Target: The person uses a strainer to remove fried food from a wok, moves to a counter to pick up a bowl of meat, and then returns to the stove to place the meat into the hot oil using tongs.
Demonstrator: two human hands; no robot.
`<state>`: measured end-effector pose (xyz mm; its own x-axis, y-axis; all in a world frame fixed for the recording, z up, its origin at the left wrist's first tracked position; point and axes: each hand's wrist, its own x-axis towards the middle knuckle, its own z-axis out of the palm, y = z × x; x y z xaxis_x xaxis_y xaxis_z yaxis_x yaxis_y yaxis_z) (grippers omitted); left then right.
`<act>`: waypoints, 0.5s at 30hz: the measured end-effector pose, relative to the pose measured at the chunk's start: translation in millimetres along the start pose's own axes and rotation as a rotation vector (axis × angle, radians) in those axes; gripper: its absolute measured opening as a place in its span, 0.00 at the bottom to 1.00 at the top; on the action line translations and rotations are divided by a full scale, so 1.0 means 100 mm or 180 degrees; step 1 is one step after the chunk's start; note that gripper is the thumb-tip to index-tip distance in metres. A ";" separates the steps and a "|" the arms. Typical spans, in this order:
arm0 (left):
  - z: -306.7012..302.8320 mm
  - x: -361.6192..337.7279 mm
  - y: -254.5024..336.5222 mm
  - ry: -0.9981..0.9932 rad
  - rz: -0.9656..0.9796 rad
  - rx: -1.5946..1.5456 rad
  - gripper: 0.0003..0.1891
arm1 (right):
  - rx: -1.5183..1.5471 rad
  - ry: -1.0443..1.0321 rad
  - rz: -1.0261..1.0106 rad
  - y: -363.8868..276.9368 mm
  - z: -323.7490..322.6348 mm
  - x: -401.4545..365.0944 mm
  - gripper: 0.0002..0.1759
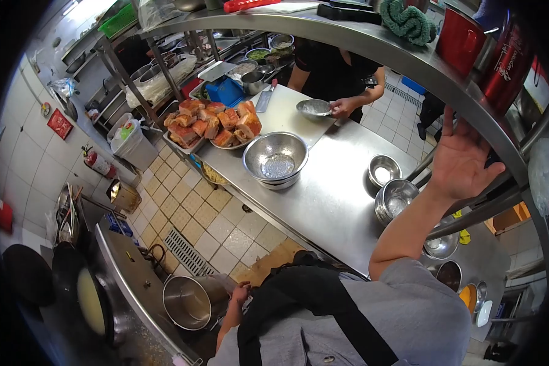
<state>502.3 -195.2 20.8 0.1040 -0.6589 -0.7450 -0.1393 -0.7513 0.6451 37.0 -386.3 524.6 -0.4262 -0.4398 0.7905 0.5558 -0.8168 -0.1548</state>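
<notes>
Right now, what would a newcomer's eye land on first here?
First, the pile of orange-brown roast meat chunks at the far end of the steel table, with a big steel bowl just in front of it. Next, the right hand, raised open with fingers spread, beside the curved steel shelf. Low down, the left hand is at the rim of a steel pot.
</notes>
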 end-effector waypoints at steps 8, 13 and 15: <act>0.01 -0.12 0.07 0.0023 0.0247 0.0212 0.15 | -0.0598 0.0190 -0.0372 0.01 -0.07 0.13 0.26; -0.13 -0.04 -0.57 0.0265 0.0158 0.0160 0.16 | -0.0845 0.0204 -0.0381 0.02 -0.10 0.12 0.26; -0.16 -0.10 -0.62 0.0287 -0.0130 -0.0211 0.15 | -0.0930 0.0289 -0.0393 0.04 -0.04 0.06 0.28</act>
<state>525.5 -142.9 -9.3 0.1968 -0.6262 -0.7544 -0.0678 -0.7763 0.6267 33.5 -393.9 526.1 -0.5468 -0.3516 0.7598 0.2732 -0.9328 -0.2350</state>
